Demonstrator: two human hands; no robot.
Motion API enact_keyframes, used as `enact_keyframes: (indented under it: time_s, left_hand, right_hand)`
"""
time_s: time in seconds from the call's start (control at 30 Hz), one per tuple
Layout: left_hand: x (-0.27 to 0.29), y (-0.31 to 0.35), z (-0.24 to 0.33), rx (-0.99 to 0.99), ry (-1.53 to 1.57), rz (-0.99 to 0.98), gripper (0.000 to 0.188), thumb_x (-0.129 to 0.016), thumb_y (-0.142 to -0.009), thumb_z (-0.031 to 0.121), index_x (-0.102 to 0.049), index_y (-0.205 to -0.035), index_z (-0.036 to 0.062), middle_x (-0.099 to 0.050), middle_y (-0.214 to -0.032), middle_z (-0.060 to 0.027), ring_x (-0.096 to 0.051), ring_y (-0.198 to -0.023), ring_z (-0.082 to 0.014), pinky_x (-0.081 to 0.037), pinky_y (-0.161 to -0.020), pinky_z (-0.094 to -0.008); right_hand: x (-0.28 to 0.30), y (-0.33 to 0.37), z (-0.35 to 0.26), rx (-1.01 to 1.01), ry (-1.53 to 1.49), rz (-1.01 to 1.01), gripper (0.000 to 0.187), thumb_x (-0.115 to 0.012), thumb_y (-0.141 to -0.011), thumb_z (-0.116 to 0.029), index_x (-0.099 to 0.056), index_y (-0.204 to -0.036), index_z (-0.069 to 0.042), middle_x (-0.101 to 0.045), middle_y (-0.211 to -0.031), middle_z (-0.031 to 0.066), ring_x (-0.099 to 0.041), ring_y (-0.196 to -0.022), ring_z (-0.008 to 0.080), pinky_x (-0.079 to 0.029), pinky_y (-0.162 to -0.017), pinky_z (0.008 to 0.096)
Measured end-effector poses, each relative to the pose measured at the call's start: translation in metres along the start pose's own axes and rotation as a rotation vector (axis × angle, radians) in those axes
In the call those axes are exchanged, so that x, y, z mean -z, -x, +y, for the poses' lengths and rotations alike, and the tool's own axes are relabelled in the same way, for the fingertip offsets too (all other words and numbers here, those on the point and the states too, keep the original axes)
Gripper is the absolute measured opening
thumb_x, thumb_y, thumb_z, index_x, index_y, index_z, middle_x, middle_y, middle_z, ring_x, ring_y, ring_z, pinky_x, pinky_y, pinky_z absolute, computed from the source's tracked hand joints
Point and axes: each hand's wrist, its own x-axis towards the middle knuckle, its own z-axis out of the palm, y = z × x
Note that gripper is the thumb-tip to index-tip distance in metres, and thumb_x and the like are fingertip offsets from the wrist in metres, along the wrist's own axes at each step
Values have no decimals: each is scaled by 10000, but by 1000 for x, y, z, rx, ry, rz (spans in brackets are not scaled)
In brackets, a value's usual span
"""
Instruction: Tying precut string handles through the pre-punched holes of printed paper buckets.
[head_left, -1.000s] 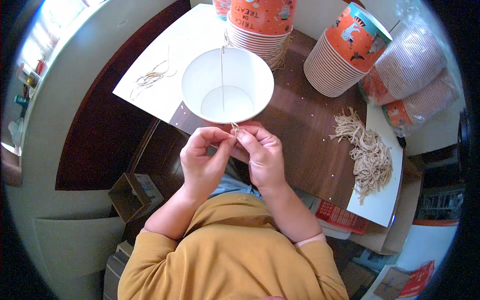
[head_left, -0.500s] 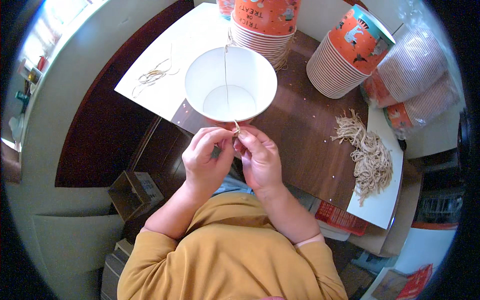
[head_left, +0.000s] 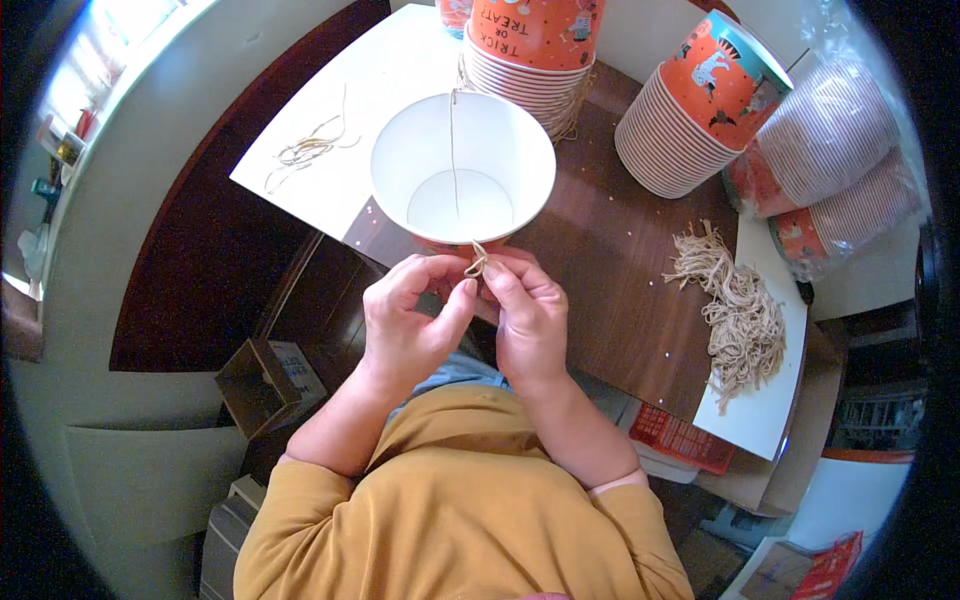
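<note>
Head view: my right hand (head_left: 528,312) is pinching a cord (head_left: 477,264) at the near rim of the bucket (head_left: 515,150); my left hand (head_left: 408,315) is curving narrowly beside it, its grip unclear to me. The bucket is sitting left of the string bundle (head_left: 747,325).

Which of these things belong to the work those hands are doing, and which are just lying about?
In the work:
- cord loop, with right hand pinching it, left hand close by
- white-lined bucket
- probably cord bundle, right bucket stack

Apparently lying about:
- cardboard box
- red basket
</note>
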Motion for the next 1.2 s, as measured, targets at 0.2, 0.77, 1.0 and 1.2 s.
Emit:
enact_keyframes:
  time_s: [0.2,0.77,1.0,1.2]
  left_hand:
    - [2,-7,2,30,-72,-21,61,-646,-803,2,-648,-851,-36,-654,-733,-67,-609,-665,-115,-487,-627,-240]
    - [8,-10,-24,730,822,-198,73,-644,-828,99,-638,-821,27,-631,-725,-16,-545,-622,-59,-413,-572,-192]
    - [10,-11,-23,704,788,-222,80,-644,-834,95,-636,-820,17,-635,-722,-21,-545,-606,-57,-415,-551,-183]
    - [7,-9,-17,530,653,-145,95,-655,-840,60,-634,-804,-25,-648,-731,-25,-558,-627,-45,-441,-552,-187]
  right_hand:
    - [-6,1,-2,124,73,-3,110,-623,-884,-66,-682,-925,16,-623,-942,33,-597,-814,93,-509,-757,242]
    - [7,-17,-12,610,747,-126,93,-662,-824,-50,-667,-911,-18,-601,-894,104,-612,-827,224,-492,-716,314]
    - [3,-15,-18,425,689,-257,128,-623,-837,-32,-653,-954,9,-611,-938,122,-619,-857,231,-497,-741,312]
    - [-2,-11,-20,489,697,-254,149,-615,-870,-77,-673,-969,19,-628,-892,98,-618,-817,172,-493,-727,278]
